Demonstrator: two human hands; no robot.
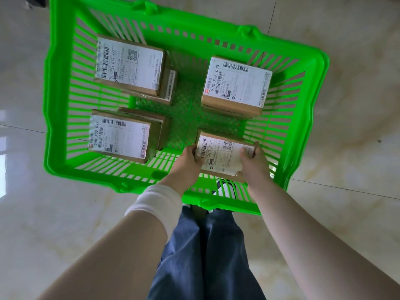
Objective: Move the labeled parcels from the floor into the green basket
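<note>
A green plastic basket (56, 105) stands on the floor below me. Inside it lie labeled cardboard parcels: one at the far left (129, 64) on top of another, one at the near left (119, 137) also stacked on another, and one at the far right (236, 86). Both hands hold a smaller labeled parcel (223, 153) inside the basket's near right corner. My left hand (188, 161) grips its left edge. My right hand (255, 163) grips its right edge, thumb on the label.
The basket sits on a glossy beige tiled floor (346, 148). My legs in blue trousers (205, 256) and a dark shoe (225, 188) are just behind the basket's near wall. A white band wraps my left wrist.
</note>
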